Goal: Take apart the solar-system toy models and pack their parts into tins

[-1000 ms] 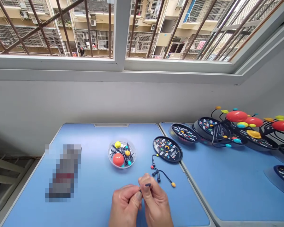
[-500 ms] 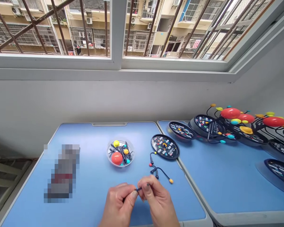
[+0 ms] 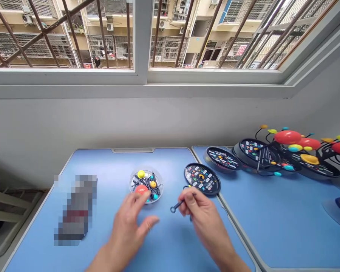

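Note:
My right hand pinches a small black rod with a ring end, the ring pointing left. With fingers and thumb spread, my left hand is at the near edge of a clear round dish. Its fingertips overlap the red ball in my view; whether they touch it I cannot tell. In the dish also lie a yellow ball, an orange ball, small blue balls and several black rods. Beyond my right hand lies a black printed disc. The thin black arms beside it are mostly hidden by that hand.
On the right-hand blue table stand several black-topped round bases and models with red balls and curved arms. A blurred-out dark object lies on the left. A seam divides the tables. Behind are a wall and barred window.
My hands have parted. The left let go of the black rod, opened and moved forward to the dish. The right keeps the rod and has shifted right and forward.

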`<state>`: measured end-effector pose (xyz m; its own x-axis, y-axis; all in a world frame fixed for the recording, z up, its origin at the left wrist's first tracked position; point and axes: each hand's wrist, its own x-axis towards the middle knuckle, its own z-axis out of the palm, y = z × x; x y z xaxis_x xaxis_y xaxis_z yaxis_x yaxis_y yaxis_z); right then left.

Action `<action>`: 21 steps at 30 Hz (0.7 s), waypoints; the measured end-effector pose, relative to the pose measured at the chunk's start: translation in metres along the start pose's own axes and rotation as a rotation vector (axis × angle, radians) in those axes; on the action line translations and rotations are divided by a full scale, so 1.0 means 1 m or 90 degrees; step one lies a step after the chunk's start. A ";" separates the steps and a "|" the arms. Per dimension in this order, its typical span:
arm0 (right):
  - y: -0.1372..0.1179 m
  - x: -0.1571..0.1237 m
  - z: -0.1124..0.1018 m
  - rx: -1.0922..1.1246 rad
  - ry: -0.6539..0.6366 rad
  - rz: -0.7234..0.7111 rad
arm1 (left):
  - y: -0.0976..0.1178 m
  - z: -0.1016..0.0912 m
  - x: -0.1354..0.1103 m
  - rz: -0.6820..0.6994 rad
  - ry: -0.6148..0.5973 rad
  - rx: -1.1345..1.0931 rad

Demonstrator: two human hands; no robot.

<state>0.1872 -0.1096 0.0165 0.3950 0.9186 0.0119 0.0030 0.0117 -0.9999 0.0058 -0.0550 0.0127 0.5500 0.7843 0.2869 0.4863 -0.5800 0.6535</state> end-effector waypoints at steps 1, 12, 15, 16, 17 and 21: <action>-0.002 0.008 -0.005 -0.003 0.013 -0.009 | -0.004 -0.004 0.007 -0.026 -0.002 0.074; 0.000 0.064 0.000 -0.037 -0.018 -0.002 | -0.011 -0.005 0.055 -0.221 -0.151 0.183; 0.002 0.074 0.004 -0.039 -0.031 -0.008 | -0.009 -0.008 0.055 -0.241 -0.083 0.097; 0.001 0.077 0.004 -0.048 -0.033 -0.012 | -0.009 -0.010 0.055 -0.241 -0.045 0.052; 0.001 0.079 0.004 -0.061 -0.035 -0.017 | -0.009 -0.014 0.055 -0.242 -0.002 0.007; -0.005 0.086 0.002 -0.148 -0.060 -0.031 | -0.011 -0.030 0.053 -0.288 0.128 -0.104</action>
<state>0.2193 -0.0297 0.0223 0.3019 0.9521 0.0491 0.2356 -0.0246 -0.9715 0.0094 -0.0004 0.0417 0.1595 0.9848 0.0685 0.5244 -0.1433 0.8393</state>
